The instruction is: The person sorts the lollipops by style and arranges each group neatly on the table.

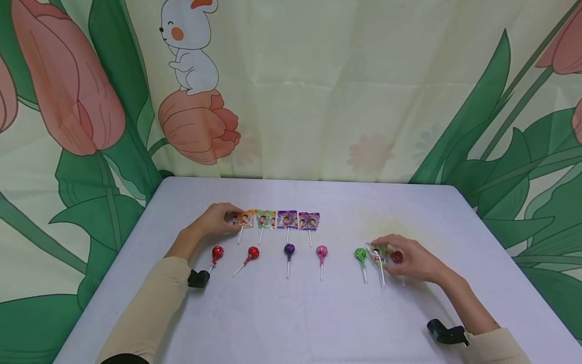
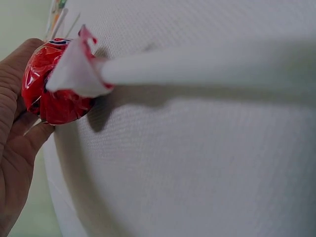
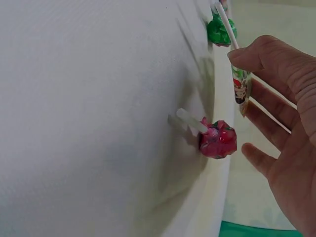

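My left hand point(image 1: 219, 218) holds the left edge of an orange flat-wrapped lollipop point(image 1: 246, 219) at the end of the back row. In the left wrist view, a red round lollipop point(image 2: 59, 106) in front hides that grip. My right hand point(image 1: 411, 258) pinches a clear-and-green flat-wrapped lollipop point(image 3: 240, 81) between thumb and fingers, its stick pointing toward me. Beside it on the left lies a green round lollipop point(image 1: 360, 254). A dark red round lollipop point(image 3: 220, 141) lies by the right fingers, apart from the thumb.
Along the back row sit green point(image 1: 265, 220), purple point(image 1: 287, 219) and purple-pink point(image 1: 309, 221) flat-wrapped lollipops. Nearer me are red point(image 1: 253, 253), purple point(image 1: 289, 249) and pink point(image 1: 322, 251) round lollipops. A white cloth covers the table point(image 1: 273, 323); a printed curtain point(image 1: 309, 101) hangs behind.
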Demonstrator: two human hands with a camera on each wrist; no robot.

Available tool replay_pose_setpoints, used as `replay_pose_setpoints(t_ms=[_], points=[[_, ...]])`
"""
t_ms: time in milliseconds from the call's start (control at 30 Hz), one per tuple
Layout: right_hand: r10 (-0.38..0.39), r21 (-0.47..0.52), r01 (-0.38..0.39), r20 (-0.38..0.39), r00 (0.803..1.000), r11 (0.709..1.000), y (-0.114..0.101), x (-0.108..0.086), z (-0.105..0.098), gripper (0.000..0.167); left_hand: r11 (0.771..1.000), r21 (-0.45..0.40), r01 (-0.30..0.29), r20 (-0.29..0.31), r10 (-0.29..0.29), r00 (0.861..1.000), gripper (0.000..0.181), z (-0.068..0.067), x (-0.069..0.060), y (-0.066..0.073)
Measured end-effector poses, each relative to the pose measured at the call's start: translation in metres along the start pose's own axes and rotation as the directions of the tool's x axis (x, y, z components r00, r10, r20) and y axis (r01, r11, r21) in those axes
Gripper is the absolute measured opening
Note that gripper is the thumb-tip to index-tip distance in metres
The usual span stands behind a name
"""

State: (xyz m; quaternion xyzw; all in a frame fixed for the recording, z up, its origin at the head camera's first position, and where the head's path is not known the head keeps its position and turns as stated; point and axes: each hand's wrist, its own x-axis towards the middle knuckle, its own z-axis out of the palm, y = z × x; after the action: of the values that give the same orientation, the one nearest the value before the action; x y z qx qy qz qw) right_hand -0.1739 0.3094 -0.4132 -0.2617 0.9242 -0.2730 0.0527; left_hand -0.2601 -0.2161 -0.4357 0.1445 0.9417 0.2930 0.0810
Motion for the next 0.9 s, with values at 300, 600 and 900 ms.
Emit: replay_pose_setpoints(t_ms=[300, 600, 900], points=[[-0.03, 0.033, 0.03, -0.004, 1.0, 0.999, -0.01, 0.015, -0.007, 0.056, 1.0, -0.016, 0.019, 0.004, -0.019, 1.0, 0.051, -0.002, -0.001, 0.002], [-0.035, 0.03, 0.035, 0.0, 0.999, 0.999, -0.023, 0.033, -0.01, 0.057, 1.0, -0.012, 0.023, 0.012, -0.023, 1.0, 0.051, -0.002, 0.0, 0.005], [-0.031, 0.056, 0.029, 0.026, 0.999, 0.998, -0.031, 0.056, -0.004, 0.057, 1.0, 0.008, 0.016, 0.007, -0.016, 1.0, 0.051, -0.002, -0.001, 0.005]])
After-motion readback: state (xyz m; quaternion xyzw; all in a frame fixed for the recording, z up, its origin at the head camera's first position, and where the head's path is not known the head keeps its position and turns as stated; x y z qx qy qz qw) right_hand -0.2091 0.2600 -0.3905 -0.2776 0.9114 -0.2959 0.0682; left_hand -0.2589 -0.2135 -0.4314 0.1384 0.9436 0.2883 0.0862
